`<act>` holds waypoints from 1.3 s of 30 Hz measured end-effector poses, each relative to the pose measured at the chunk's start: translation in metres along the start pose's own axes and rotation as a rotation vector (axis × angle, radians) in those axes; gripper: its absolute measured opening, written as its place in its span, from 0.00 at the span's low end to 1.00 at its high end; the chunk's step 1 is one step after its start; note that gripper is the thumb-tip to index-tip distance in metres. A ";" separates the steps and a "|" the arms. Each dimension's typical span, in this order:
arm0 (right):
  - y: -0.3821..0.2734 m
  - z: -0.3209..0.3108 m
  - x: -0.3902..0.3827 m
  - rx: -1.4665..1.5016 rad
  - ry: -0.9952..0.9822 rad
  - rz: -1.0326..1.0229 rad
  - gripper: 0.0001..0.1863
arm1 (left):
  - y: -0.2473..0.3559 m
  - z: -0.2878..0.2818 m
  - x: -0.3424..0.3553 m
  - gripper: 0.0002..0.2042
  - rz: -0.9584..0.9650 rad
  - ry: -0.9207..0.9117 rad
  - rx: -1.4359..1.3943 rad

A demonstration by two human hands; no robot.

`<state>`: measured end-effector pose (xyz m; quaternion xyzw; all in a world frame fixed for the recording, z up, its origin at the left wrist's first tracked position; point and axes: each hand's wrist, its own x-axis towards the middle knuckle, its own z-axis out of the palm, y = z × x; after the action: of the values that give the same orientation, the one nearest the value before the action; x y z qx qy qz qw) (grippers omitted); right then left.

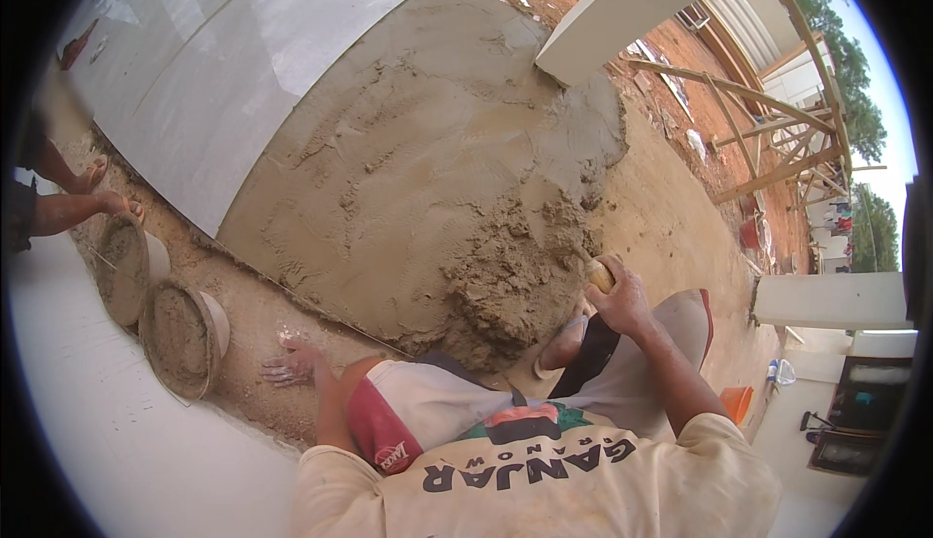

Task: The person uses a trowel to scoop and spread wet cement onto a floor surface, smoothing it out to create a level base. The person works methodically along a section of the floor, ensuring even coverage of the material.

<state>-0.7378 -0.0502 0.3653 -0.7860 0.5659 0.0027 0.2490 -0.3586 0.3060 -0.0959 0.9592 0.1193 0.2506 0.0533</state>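
Clasping a handle (599,275), the right hand (624,301) has the mortar (515,280) just left of its grip; well left of that, the left hand (299,361) is spread apart near a bucket (216,322).

Cream short-sleeved T-shirt (583,509), dark lettering (530,470), green-and-red print (520,423); light-grey shorts (632,397), maroon side panel (379,426).

Brown sandy floor (671,237), wet mortar layer (321,178) across middle, lumpy heap (505,290) at its near side, pale shiny tiles (233,71) far left, mortar-filled bucket (217,322) left, second bucket (156,258) just beside.
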 end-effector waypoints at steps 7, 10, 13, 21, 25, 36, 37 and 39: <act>0.033 -0.083 -0.012 0.127 0.262 0.184 0.23 | 0.005 0.015 0.003 0.42 -0.012 -0.058 0.051; 0.054 -0.121 -0.019 0.211 0.398 0.144 0.21 | -0.004 0.019 -0.001 0.42 -0.014 -0.089 0.092; 0.049 -0.164 -0.045 0.295 0.553 0.204 0.18 | -0.021 0.018 -0.005 0.43 -0.017 -0.143 0.156; 0.217 -0.191 -0.022 0.474 0.689 0.374 0.15 | -0.013 -0.017 0.072 0.39 -0.012 -1.112 0.035; 0.303 -0.178 0.063 0.506 0.450 0.400 0.18 | 0.016 -0.067 0.096 0.36 0.066 -1.218 0.063; 0.342 -0.074 0.421 0.284 -0.393 -0.099 0.30 | 0.214 -0.265 -0.038 0.30 0.319 -1.025 0.064; 0.337 -0.056 0.450 0.268 -0.389 -0.176 0.29 | 0.227 -0.278 -0.047 0.30 0.311 -1.010 0.059; 0.310 -0.032 0.496 0.261 -0.439 -0.265 0.28 | 0.234 -0.296 -0.063 0.30 0.292 -0.970 0.034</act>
<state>-0.8448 -0.5763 0.1316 -0.7949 0.3866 0.0672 0.4628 -0.5110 0.0760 0.1694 0.9726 -0.0505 -0.2211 0.0511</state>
